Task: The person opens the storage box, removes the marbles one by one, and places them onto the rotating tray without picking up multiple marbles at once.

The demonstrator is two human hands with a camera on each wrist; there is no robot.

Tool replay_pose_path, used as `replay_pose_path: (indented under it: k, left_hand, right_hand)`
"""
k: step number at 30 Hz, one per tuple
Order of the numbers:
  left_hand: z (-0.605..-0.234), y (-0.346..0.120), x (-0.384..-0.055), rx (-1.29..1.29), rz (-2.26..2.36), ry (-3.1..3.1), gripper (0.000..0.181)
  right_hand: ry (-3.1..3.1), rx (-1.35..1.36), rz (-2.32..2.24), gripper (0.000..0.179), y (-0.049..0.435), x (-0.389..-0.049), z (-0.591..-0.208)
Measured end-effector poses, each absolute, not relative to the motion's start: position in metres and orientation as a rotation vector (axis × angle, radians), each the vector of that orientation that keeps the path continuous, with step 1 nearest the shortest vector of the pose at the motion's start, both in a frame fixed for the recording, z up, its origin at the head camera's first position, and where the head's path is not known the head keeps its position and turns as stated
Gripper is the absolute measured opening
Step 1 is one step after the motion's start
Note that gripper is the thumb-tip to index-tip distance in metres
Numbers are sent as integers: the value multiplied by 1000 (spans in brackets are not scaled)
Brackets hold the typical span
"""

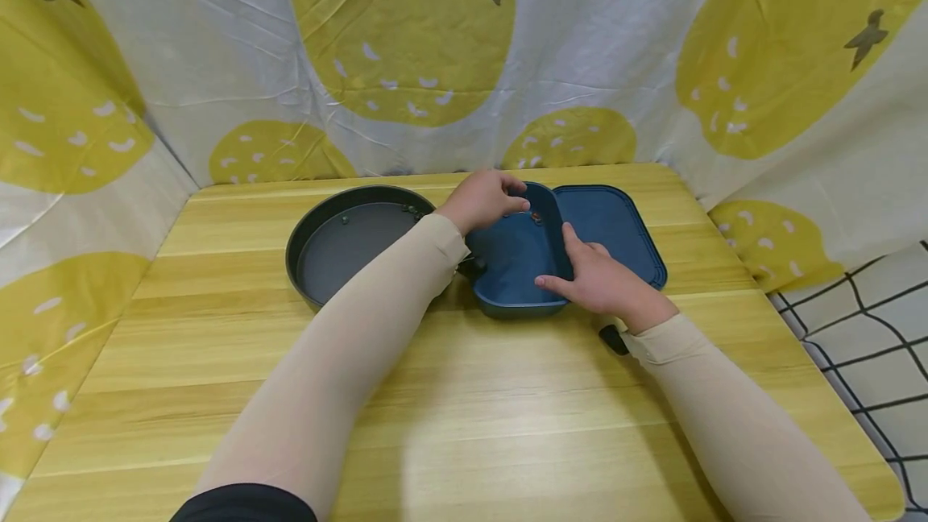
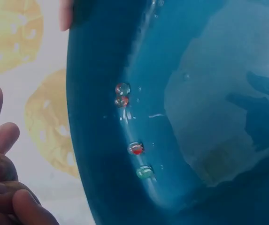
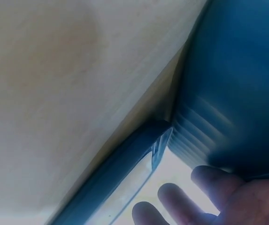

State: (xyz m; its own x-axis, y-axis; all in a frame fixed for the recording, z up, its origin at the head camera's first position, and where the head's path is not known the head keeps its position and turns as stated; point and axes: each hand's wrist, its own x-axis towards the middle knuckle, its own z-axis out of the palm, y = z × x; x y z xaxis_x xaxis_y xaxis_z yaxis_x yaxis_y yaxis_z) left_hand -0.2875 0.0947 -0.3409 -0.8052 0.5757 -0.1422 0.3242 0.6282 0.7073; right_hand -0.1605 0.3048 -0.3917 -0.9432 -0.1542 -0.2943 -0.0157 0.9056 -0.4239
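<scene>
A blue rectangular box [image 1: 518,256] stands on the wooden table with several small glass marbles [image 2: 136,148] lying along the bottom of one wall. My left hand [image 1: 484,198] hovers above its far left part, thumb and fingertips apart, nothing visible between them. In the left wrist view its loosely bent fingers [image 2: 0,166] show at the lower left. My right hand [image 1: 605,276] holds the box's right wall, thumb over the rim and fingers along the outside. From the right wrist, those fingers [image 3: 181,201] show close beneath the wall.
Left of the box is a dark round pan [image 1: 348,256] with a few marbles [image 1: 409,209] inside, partly covered by my left arm. A blue lid [image 1: 609,220] lies right of the box. Behind the table [image 1: 507,409] hangs a yellow and white curtain [image 1: 580,47].
</scene>
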Motion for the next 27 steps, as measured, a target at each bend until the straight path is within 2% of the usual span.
replay_pose_path:
  k: [7,27]
  left_hand:
    - [-339,108,-290,659,1005,2517,45]
    - [-376,131,-299,547,888,2551,43]
  right_hand:
    - [2750,-131,-604,123,306,-161,-392]
    - [2758,-133,-634,123,308,-161,-396]
